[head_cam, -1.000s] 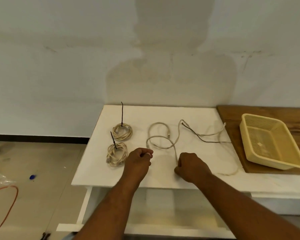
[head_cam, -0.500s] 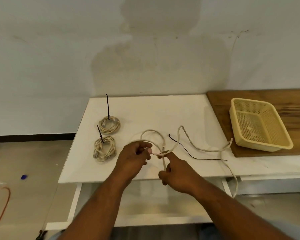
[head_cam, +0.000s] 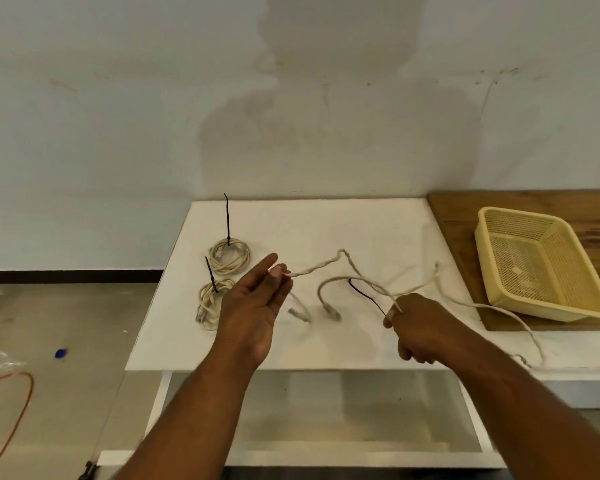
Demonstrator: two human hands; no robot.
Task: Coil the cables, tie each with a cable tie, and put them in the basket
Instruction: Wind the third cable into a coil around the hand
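Now: loose beige cable (head_cam: 317, 266) runs left-to-right across frame centre, slack, strung between your hands above white table (head_cam: 326, 223). Your left hand (head_cam: 253, 306) nearer free end, pinching it thumb-to-finger, remaining fingers mostly straight. Your right hand (head_cam: 420, 327) curled tight round cable further along; tail trails lower right. Likely next: feed right-hand length leftward into loop. Far right: yellow mesh plastic basket (head_cam: 520, 213).
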